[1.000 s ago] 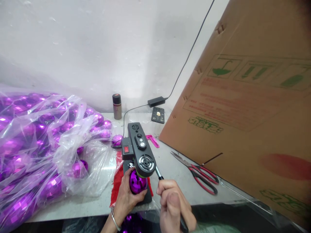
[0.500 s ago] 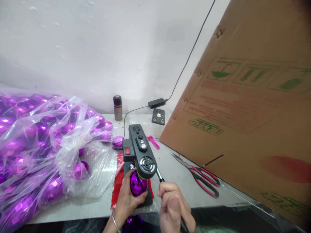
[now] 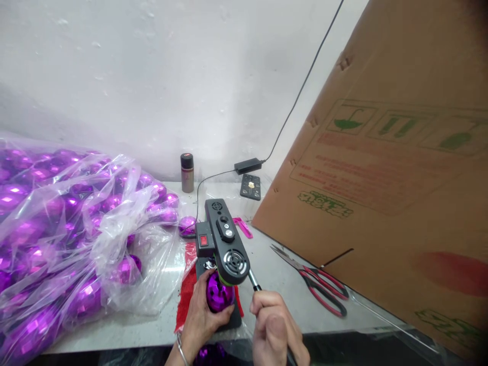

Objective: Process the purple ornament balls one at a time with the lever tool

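Note:
A small black machine with a red switch stands on the table. Under its round front end sits a shiny purple ball. My left hand is wrapped round the ball's left and lower side, with a bracelet at the wrist. My right hand is closed round the black grip of the machine's metal lever, to the right of the ball. Red cloth lies beneath the machine's base. Another purple ball rests behind the machine on the left.
A clear bag of purple balls covers the left side. Red-handled scissors lie at the right beside a large cardboard box. Farther back are a bottle, a black adapter, a dark card-like object and a pink plastic piece.
The whole view has shifted slightly, so everything appears a little lower and to the right. Both hands keep the same holds.

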A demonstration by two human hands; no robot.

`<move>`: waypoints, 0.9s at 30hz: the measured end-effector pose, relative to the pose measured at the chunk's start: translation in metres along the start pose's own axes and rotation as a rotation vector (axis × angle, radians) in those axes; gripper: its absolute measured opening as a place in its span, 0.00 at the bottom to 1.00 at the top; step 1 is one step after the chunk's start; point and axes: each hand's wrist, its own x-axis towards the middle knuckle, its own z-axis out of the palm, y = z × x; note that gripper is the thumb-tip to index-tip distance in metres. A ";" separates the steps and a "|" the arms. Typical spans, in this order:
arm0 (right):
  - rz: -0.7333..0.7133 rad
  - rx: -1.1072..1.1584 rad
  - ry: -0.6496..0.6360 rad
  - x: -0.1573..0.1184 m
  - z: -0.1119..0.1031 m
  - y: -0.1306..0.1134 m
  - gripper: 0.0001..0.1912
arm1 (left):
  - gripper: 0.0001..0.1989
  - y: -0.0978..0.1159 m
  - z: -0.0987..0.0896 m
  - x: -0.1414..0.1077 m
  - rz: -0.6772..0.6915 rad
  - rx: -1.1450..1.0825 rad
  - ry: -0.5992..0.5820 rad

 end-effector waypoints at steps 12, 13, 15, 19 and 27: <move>-0.002 -0.008 0.022 -0.006 0.000 0.005 0.24 | 0.43 -0.009 0.006 0.000 -0.026 -0.009 0.008; -0.007 -0.006 0.022 -0.006 0.000 0.006 0.24 | 0.43 -0.009 0.006 0.000 -0.024 -0.004 0.008; -0.018 -0.003 0.018 -0.005 0.000 0.006 0.25 | 0.42 -0.007 0.004 0.000 -0.012 0.010 0.004; -0.019 -0.008 0.002 -0.004 0.000 0.006 0.25 | 0.41 -0.002 0.001 0.002 0.008 0.020 0.007; -0.083 -0.101 0.057 -0.028 0.005 0.015 0.26 | 0.40 0.000 0.002 0.002 -0.011 -0.013 0.010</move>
